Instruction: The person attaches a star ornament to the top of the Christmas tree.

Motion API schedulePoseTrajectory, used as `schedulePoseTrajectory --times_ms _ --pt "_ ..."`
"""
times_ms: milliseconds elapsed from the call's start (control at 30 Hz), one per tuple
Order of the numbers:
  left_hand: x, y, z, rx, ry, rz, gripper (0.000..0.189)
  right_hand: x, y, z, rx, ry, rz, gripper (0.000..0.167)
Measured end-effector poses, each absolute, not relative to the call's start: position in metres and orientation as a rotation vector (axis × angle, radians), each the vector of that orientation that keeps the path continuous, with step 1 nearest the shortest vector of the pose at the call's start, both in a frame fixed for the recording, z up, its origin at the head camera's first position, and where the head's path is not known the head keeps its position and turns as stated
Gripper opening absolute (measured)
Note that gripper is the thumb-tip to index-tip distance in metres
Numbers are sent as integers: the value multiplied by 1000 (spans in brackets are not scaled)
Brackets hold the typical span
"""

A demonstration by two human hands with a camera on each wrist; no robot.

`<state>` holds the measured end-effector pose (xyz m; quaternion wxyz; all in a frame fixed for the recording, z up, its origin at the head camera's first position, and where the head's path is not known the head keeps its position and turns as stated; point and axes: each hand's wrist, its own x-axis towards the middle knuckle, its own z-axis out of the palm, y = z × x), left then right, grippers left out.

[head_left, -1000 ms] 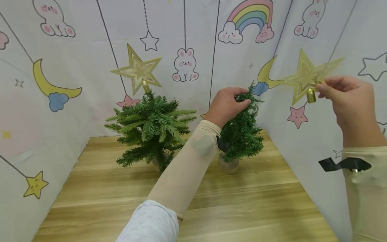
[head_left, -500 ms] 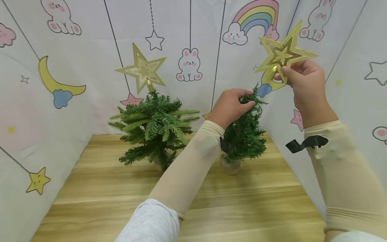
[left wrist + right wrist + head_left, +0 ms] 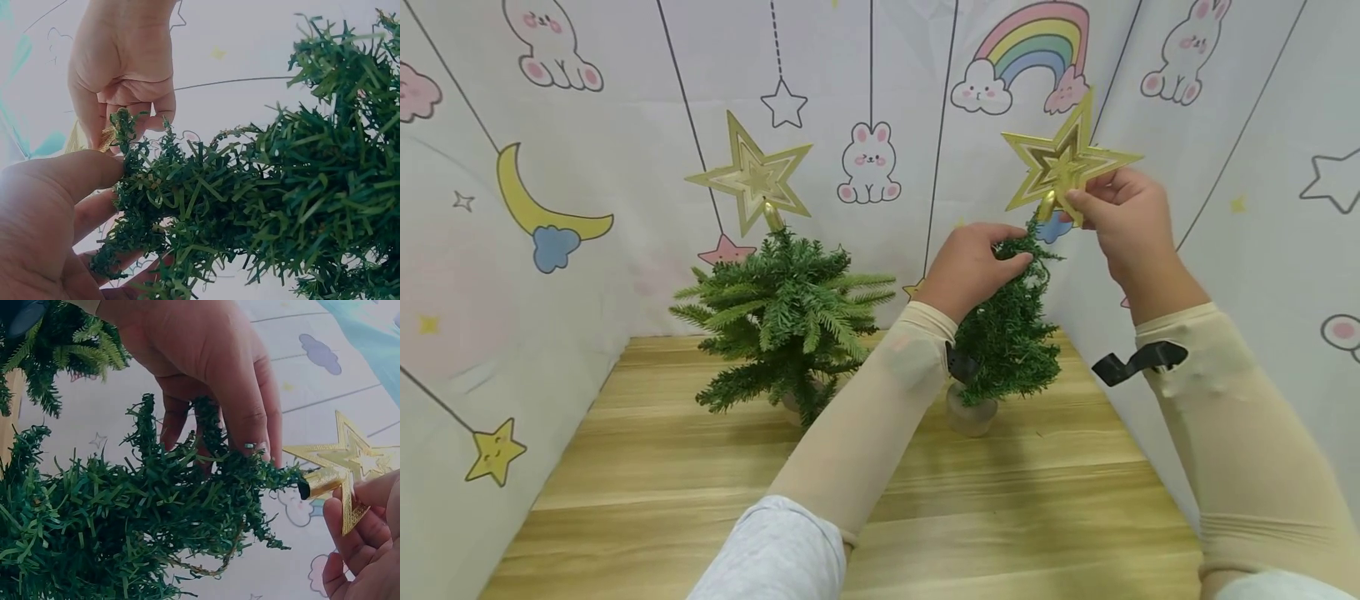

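Observation:
My right hand (image 3: 1138, 225) pinches a gold star tree topper (image 3: 1060, 158) by a lower point. The topper's gold socket (image 3: 322, 484) is right at the tip of the small green Christmas tree (image 3: 1015, 333); in the right wrist view the tip meets the socket's dark opening. Just below that tip, my left hand (image 3: 973, 267) grips the tree's upper branches between thumb and fingers, with some fingertips hidden by greenery. To the left, a fuller Christmas tree (image 3: 790, 308) stands upright and carries a matching gold star (image 3: 756, 177) on its top.
Both trees stand on a wood-grain table (image 3: 700, 500). Behind and beside it hangs a white printed cloth (image 3: 647, 275) with bunnies, moons and stars. The right tree's round base (image 3: 972, 412) shows below its branches. Black straps (image 3: 1150, 362) sit on the wrists.
From the far right, my right hand has carried the star leftward to above the right tree, then lowered it onto the tip. My left hand keeps its hold on the branches.

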<state>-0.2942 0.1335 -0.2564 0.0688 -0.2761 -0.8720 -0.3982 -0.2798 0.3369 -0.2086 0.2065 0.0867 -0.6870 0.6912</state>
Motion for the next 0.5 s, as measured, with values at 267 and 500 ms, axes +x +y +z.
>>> schedulePoseTrajectory --times_ms 267,500 --pt "-293 132 -259 -837 -2601 -1156 41 -279 333 -207 245 -1789 1947 24" --pt "-293 132 -258 -833 -2604 -1149 40 -281 328 -206 332 -1716 1951 23"
